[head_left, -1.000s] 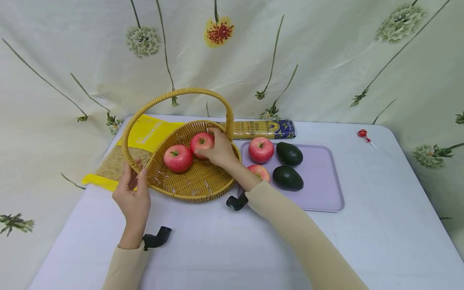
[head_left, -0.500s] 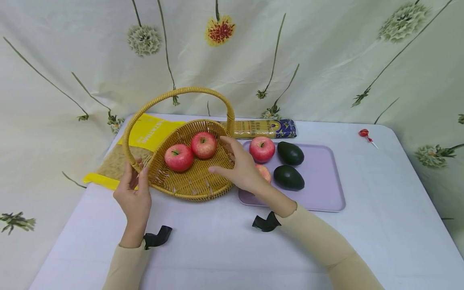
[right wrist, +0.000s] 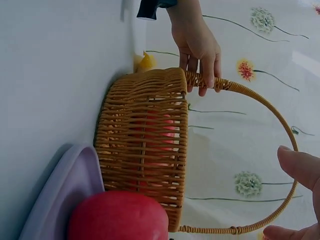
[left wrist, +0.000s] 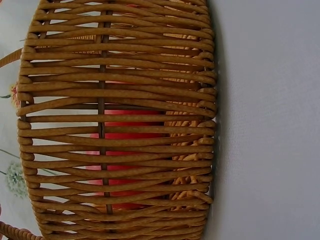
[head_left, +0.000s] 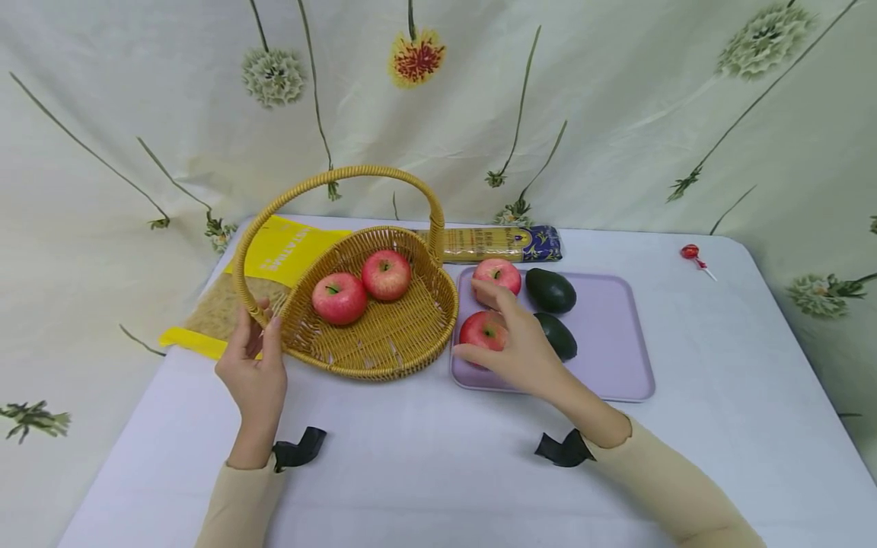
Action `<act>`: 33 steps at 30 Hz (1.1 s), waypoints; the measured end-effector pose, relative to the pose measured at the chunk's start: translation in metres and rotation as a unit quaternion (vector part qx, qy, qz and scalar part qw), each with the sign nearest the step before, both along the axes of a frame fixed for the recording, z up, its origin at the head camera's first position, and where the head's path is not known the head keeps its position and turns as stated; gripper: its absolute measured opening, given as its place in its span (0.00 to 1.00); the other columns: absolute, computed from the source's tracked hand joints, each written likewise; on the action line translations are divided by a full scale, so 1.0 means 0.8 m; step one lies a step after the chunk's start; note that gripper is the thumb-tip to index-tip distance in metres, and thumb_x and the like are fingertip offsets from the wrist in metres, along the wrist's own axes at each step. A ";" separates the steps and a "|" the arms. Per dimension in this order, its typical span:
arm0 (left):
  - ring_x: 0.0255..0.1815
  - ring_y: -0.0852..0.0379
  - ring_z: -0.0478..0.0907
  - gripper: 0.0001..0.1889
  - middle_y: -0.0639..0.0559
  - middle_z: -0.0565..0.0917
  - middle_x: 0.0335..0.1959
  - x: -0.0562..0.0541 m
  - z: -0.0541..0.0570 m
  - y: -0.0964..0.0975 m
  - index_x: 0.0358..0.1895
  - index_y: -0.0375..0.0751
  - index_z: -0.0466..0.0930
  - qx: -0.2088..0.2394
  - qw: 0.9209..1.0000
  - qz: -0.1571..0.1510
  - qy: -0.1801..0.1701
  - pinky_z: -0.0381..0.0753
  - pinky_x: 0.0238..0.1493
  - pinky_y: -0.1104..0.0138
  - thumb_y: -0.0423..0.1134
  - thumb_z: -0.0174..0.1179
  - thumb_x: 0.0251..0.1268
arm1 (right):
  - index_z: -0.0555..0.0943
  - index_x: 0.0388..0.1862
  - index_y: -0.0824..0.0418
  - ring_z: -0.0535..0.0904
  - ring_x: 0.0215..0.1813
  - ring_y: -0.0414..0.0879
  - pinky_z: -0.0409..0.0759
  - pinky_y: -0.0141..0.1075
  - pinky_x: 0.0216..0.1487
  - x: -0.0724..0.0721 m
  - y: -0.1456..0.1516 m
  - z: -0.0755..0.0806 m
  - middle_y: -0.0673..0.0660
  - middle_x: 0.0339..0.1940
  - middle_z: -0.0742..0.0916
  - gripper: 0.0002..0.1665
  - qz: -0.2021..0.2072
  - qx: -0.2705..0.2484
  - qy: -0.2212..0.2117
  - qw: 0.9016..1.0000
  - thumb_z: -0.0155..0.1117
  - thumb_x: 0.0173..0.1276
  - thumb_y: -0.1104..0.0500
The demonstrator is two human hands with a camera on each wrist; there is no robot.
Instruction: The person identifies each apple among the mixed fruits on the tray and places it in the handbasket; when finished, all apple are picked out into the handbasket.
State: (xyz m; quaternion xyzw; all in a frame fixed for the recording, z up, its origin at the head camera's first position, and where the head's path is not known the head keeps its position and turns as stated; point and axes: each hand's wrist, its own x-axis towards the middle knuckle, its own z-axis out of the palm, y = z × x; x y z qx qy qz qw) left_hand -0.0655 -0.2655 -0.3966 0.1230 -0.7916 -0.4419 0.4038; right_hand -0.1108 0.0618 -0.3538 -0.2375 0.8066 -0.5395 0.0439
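Observation:
A brown wicker basket with a tall arched handle stands left of centre. My left hand grips the handle's left base; the right wrist view shows its fingers bent over the handle. Inside lie two red apples, one on the left and one beside it. My right hand hovers over the lilac tray, thumb and fingers spread around the near apple. Behind that is another apple, partly covered by a fingertip. The left wrist view shows the basket's woven side.
Two dark avocados, one farther and one nearer and partly hidden, lie on the tray. A yellow pasta bag sits behind the basket's left side. A noodle pack lies along the back, and a red lollipop at right.
My right hand has let go of the apple in the basket and moved right to the near apple on the tray. The left hand stays on the handle.

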 end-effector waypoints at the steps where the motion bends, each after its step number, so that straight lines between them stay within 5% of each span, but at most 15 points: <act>1: 0.52 0.66 0.82 0.25 0.39 0.84 0.53 0.000 -0.001 -0.001 0.68 0.41 0.71 0.001 1.000 -0.002 0.001 0.77 0.48 0.84 0.29 0.58 0.68 | 0.62 0.74 0.59 0.67 0.73 0.53 0.70 0.50 0.70 0.000 0.006 -0.002 0.58 0.73 0.71 0.51 -0.003 0.000 0.006 1.000 0.78 0.54 0.58; 12: 0.54 0.60 0.83 0.24 0.42 0.85 0.53 0.000 -0.002 -0.004 0.68 0.46 0.72 0.001 1.000 -0.012 0.007 0.78 0.48 0.83 0.33 0.59 0.69 | 0.61 0.73 0.65 0.64 0.75 0.58 0.68 0.53 0.71 0.000 0.043 -0.021 0.63 0.74 0.67 0.50 -0.033 -0.001 0.022 0.999 0.76 0.55 0.63; 33: 0.53 0.64 0.83 0.25 0.40 0.85 0.53 0.000 -0.001 -0.001 0.68 0.48 0.71 0.006 1.000 -0.012 0.010 0.78 0.48 0.83 0.32 0.58 0.69 | 0.60 0.74 0.64 0.63 0.75 0.60 0.68 0.53 0.70 -0.006 0.044 -0.047 0.63 0.75 0.66 0.52 -0.038 0.010 0.018 0.999 0.78 0.53 0.63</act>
